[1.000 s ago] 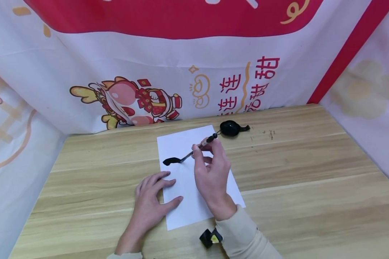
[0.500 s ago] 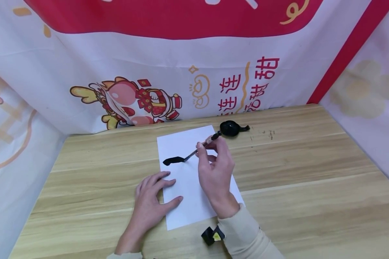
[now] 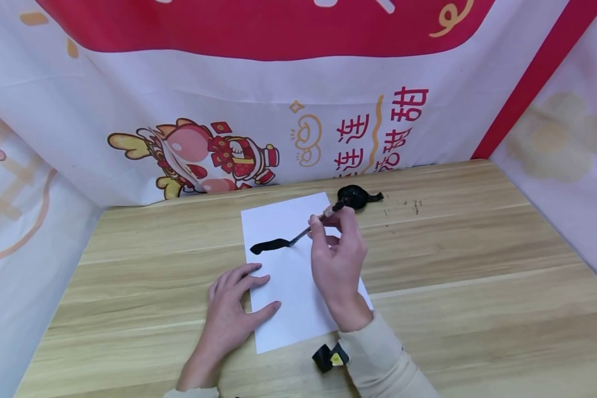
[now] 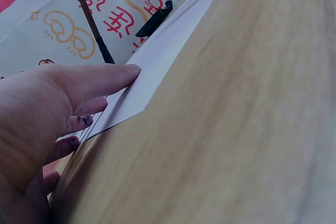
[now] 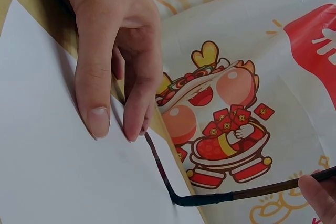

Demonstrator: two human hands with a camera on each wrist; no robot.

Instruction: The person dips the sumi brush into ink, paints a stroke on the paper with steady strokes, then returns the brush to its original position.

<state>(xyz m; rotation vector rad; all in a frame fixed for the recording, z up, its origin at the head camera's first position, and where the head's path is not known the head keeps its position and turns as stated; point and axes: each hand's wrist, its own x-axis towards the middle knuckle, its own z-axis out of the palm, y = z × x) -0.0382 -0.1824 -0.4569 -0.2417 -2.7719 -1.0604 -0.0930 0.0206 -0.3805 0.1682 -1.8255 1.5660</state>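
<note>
A white sheet of paper [image 3: 288,326] lies on the wooden table, bearing one thick black ink stroke [image 3: 270,246] across its upper left part. My right hand [image 3: 339,260] grips an ink brush [image 3: 308,227] by its handle, and the dark bristles meet the right end of the stroke. In the right wrist view the brush [image 5: 262,188] bends at its tip against the paper. My left hand [image 3: 236,304] rests along the paper's left edge with fingers spread, the thumb on the sheet. Dark smudges mark some of its fingertips in the left wrist view.
A small black round dish [image 3: 354,197] with a stubby handle stands beyond the paper's upper right corner. Dark specks [image 3: 413,204] mark the table beside it. A printed cloth [image 3: 258,83] hangs behind the table. A black strap piece [image 3: 323,358] sits by my right sleeve.
My right hand has drawn the brush steadily to the right, and the black stroke has grown longer with it. The left hand and the paper have stayed put.
</note>
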